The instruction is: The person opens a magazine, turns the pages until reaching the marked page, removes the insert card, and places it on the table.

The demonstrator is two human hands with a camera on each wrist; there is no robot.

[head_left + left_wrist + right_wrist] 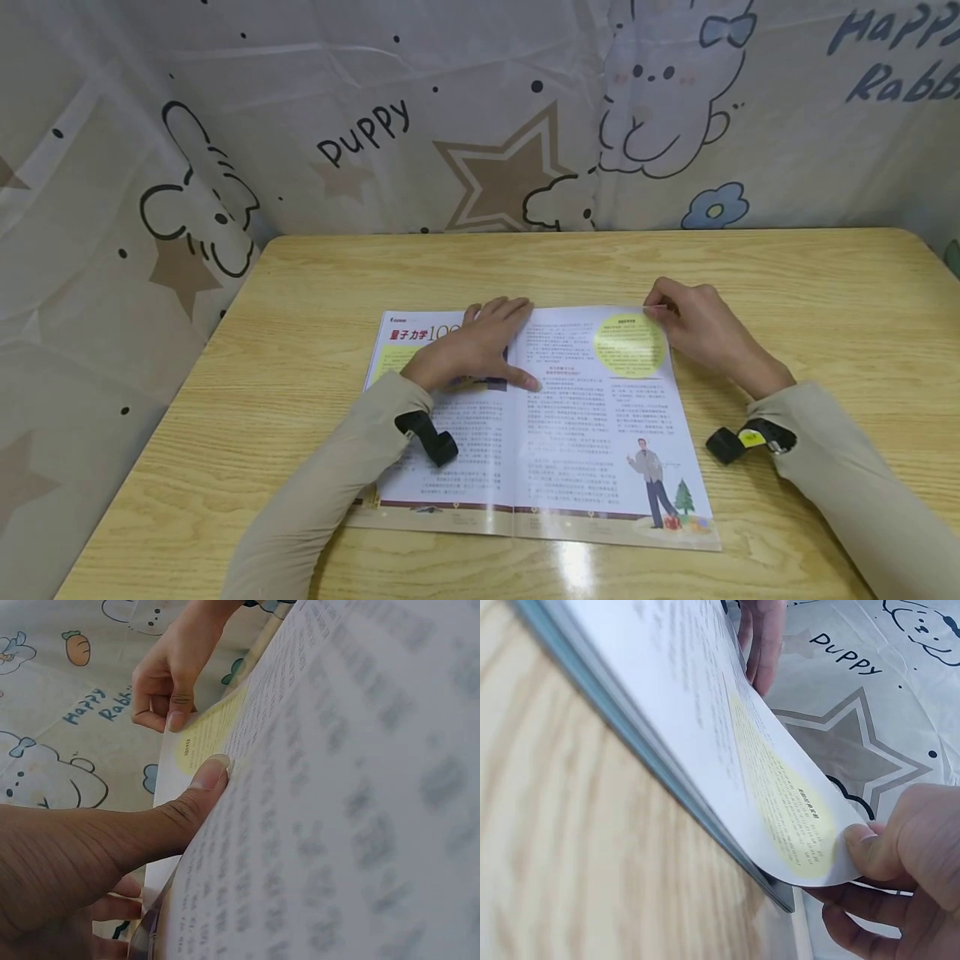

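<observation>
A magazine of smooth, shiny paper lies spread open at the middle of the wood-grained desk. Its fold runs near to far, the spread's long axis left to right, headings pointing to the far side. The left hand, relaxed with fingers extended, rests across the fold's far part; the right hand pinches the far right corner of the right page, which curves upward by a round yellow patch.

Magazine: heading partly covered by left hand | body print too small to be read in head view | tabletop cut off at near edge
</observation>
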